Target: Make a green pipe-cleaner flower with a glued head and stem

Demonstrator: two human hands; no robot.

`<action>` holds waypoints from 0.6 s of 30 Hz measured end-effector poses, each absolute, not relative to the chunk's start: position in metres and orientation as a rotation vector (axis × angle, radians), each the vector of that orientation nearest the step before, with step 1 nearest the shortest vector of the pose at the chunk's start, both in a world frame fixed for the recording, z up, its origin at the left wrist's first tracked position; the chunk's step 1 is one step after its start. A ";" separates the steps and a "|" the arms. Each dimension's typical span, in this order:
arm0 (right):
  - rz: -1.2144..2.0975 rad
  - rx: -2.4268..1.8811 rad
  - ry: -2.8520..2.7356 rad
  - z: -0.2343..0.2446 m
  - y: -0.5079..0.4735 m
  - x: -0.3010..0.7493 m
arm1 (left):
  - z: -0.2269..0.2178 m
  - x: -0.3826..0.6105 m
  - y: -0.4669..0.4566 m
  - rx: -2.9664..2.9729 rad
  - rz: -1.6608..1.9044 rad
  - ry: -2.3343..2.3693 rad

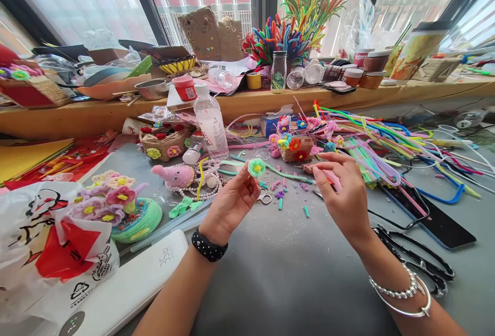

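Observation:
My left hand pinches a small fuzzy flower, mint green with a yellow centre, between thumb and fingertips. It is held up over the desk. To its right is my right hand, its fingers loosely stretched and apart, with nothing plainly gripped. A pink object shows behind the right thumb; I cannot tell its kind or whether the hand touches it. Below the flower, small scissors lie on the desk among short teal pipe cleaner pieces. A small woven basket with fuzzy flowers stands beyond the hands.
Pipe cleaners heap at the right, near a dark phone and black glasses. A plastic bottle stands at the back. On the left are a crocheted flower piece, a white power bank and a plastic bag.

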State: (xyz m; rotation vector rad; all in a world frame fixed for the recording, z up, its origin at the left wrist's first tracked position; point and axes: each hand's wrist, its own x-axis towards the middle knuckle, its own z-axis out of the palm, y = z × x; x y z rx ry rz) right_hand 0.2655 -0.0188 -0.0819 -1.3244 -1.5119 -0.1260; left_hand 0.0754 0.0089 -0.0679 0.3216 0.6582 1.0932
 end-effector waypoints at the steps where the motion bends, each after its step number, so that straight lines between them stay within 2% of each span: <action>1: -0.134 -1.329 -1.497 -0.082 -0.018 0.267 | -0.068 0.075 0.009 0.325 1.092 0.658; 18: -0.152 -1.435 -1.437 -0.084 -0.002 0.310 | -0.066 0.073 0.015 0.420 1.269 0.726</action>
